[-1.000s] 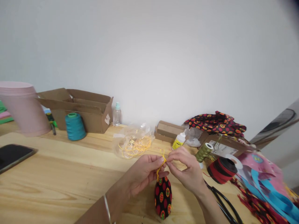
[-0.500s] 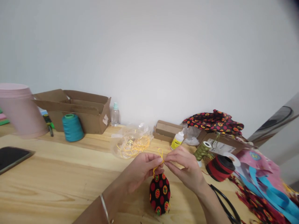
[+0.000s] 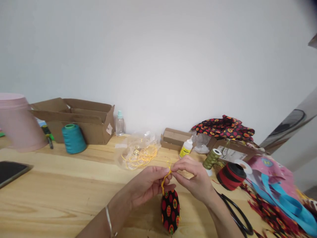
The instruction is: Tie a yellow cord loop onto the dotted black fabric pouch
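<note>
— Well, where is the thing to be logged?

— Below the left hand [image 3: 151,183], toward the near edge of the tabletop [image 3: 61,191]. A black print-fabric pouch [image 3: 170,211], red-dotted and flowered, is seen beneath a yellow cord [image 3: 162,185]. Whether its base is rested on the tabletop cannot be told.

— And the grip?

— Narrow on both sides. The cord is pinched at what looks like a knot by the left thumb and fingers; just beside, it is nipped by the fingertips of the right hand [image 3: 193,177]. The pouch's body is not grasped.

— How would it handle?

— Light and soft, it is judged; possibly padded, little harmed by squeezing. Thin, limp cord, easily slipped; best held close to the knot, with the pouch steadied at its upper end.

— Anything in the way?

— Little at the fingertips. Toward the far edge, a clear plastic bag [image 3: 137,152] of yellow strands and a glue bottle [image 3: 186,148] are set, with a small cardboard box [image 3: 174,140] behind. Right of these, an olive thread spool [image 3: 211,159] and a red-and-black spool [image 3: 230,178] are stood. Black looped handles [image 3: 244,216], partly covered by the right forearm [image 3: 220,215], might snag trailing cord.
</note>
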`<move>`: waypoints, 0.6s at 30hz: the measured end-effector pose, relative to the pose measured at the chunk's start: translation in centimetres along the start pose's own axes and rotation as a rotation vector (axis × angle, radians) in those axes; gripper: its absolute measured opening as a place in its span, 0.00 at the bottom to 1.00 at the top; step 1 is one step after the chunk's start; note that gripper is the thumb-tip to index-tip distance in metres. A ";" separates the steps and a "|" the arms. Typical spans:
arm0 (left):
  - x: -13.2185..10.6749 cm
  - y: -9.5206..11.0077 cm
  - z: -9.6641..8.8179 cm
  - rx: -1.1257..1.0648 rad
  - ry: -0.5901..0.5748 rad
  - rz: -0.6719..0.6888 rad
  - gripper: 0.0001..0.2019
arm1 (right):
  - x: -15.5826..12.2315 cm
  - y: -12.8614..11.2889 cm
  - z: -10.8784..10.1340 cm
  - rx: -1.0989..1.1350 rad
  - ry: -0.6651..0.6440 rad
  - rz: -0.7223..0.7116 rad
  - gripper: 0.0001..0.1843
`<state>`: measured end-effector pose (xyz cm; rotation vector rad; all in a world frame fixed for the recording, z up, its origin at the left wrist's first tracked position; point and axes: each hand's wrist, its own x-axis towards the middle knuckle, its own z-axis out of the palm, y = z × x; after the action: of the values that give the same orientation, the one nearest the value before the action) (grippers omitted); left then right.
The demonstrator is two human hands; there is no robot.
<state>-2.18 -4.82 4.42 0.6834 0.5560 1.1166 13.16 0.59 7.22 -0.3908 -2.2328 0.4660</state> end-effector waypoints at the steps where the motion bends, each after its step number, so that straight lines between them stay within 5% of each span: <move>1: 0.0 -0.1 -0.1 -0.029 0.003 -0.015 0.07 | 0.0 0.0 0.0 0.014 0.000 0.008 0.04; 11: 0.1 0.0 0.3 0.082 0.033 0.081 0.10 | -0.1 0.2 0.4 -0.168 0.041 -0.106 0.07; 18: 0.2 0.2 0.6 0.394 0.242 0.208 0.10 | -0.1 0.5 1.0 -0.119 0.031 0.123 0.06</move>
<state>-1.81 -4.69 4.96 0.9696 0.9438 1.3083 12.50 0.79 6.34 -0.5964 -2.2211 0.3895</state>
